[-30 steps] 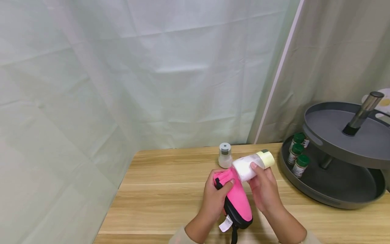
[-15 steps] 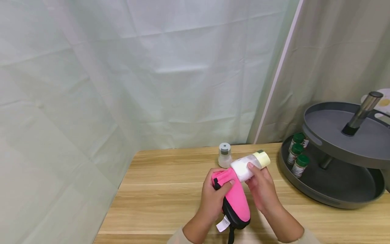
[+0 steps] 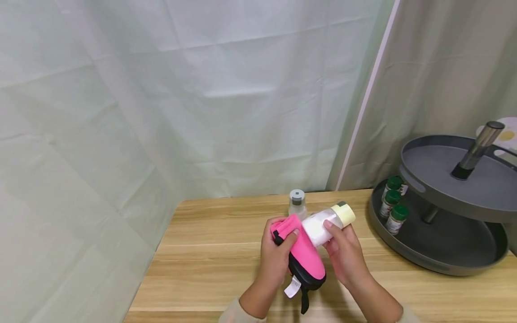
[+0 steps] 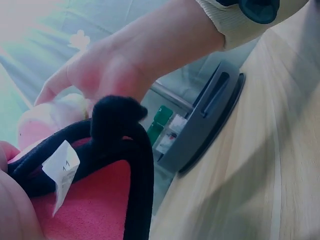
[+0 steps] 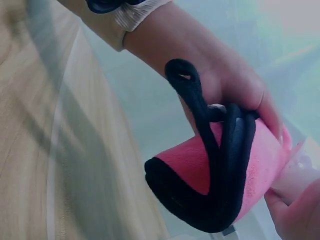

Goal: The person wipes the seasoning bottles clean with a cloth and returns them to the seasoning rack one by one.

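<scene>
In the head view my left hand (image 3: 273,253) grips a pink fabric pouch-like thing (image 3: 308,255) with black edging, the thumb across its upper part. From its lower end hang a white tag (image 3: 292,287) and a black loop (image 3: 304,301). My right hand (image 3: 343,253) holds a clear bottle (image 3: 317,227) with a pale yellow cap (image 3: 344,213), tilted, thumb on its side. The bottle's base end lies against the pink fabric; the exact contact is hidden. The right wrist view shows the pink fabric (image 5: 260,165) beside the bottle (image 5: 295,180).
Close behind the pouch, a second clear bottle (image 3: 297,200) with a whitish cap stands on the wooden table (image 3: 214,264). To the right is a grey two-tier round tray (image 3: 452,264), with several green-capped jars (image 3: 397,219) on its lower level. Pale curtains (image 3: 250,112) hang behind.
Both hands have shifted a little left, carrying the pouch and bottle. The pouch's lower end has risen slightly, and its upper part now covers the lower part of the standing bottle.
</scene>
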Demonstrator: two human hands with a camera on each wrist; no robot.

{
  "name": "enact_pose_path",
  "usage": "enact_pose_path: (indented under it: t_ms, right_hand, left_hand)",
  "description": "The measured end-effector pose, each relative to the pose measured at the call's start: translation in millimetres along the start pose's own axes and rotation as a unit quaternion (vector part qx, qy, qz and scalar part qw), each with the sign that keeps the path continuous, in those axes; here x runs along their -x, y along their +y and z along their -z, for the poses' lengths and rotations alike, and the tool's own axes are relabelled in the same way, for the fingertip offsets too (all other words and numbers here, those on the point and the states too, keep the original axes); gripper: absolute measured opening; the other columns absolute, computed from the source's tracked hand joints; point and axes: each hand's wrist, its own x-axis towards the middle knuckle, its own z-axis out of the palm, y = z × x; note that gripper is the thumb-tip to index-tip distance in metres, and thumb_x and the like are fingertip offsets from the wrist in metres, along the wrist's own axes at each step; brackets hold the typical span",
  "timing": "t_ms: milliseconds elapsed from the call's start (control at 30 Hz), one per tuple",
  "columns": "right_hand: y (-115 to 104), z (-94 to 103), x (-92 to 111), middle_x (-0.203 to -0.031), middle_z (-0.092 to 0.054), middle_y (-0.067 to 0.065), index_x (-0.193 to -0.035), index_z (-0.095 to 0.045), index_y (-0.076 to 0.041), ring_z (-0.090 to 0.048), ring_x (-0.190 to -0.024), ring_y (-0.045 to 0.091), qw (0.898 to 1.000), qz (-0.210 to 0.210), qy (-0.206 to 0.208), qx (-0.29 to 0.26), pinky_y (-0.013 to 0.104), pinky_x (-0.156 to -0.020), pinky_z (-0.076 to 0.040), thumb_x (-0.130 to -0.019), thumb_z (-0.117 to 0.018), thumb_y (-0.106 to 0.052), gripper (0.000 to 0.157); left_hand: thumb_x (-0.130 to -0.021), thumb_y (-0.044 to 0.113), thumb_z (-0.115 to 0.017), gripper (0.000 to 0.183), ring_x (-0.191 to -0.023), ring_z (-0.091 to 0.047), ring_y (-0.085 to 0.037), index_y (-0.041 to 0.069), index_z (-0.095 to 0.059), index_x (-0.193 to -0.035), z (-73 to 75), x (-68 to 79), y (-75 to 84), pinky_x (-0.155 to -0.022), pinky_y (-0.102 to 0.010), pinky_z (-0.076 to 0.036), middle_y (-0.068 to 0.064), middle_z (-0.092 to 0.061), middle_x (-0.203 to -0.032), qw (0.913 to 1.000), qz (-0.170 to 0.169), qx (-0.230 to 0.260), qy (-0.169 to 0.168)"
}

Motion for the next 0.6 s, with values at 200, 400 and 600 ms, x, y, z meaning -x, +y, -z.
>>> enact_pose_path:
  t_ms: [200, 400, 600]
  right_hand:
    - [-8, -1.1, 1, -0.120, -0.065, -0.005, -0.136, -0.034, -0.013, -0.066, -0.110, 0.008, 1.000, 0.006, -0.005, 0.008, 0.023, -0.092, -0.054, -0.107, -0.045, -0.018, 0.031]
    - [-23, -1.2, 2, -0.125, -0.063, -0.003, -0.138, -0.035, -0.016, -0.063, -0.116, 0.009, 0.998, 0.037, -0.013, 0.047, 0.022, -0.094, -0.054, -0.105, -0.048, -0.010, 0.037]
    - [-49, 7.8, -4, -0.132, -0.051, -0.001, -0.146, -0.036, -0.018, -0.057, -0.118, 0.009, 0.993, 0.085, -0.012, 0.085, 0.020, -0.097, -0.052, -0.099, -0.054, 0.001, 0.053]
  left_hand:
    - [-0.089, 0.012, -0.074, 0.040, -0.108, -0.064, -0.018, 0.011, -0.056, -0.125, 1.8, -1.6, -3.8, -0.092, -0.030, -0.056, -0.009, -0.064, -0.123, 0.9997, 0.013, -0.017, -0.009]
    - [-0.089, 0.011, -0.074, 0.040, -0.103, -0.066, -0.016, 0.009, -0.056, -0.125, 8.0, -2.2, -4.9, -0.090, -0.030, -0.056, -0.009, -0.065, -0.121, 0.9993, 0.025, -0.020, -0.017]
    - [-0.090, 0.015, -0.073, 0.041, -0.104, -0.065, -0.015, 0.009, -0.055, -0.127, 20.9, -3.8, -6.3, -0.091, -0.029, -0.055, -0.008, -0.065, -0.122, 0.9982, 0.043, -0.036, -0.019]
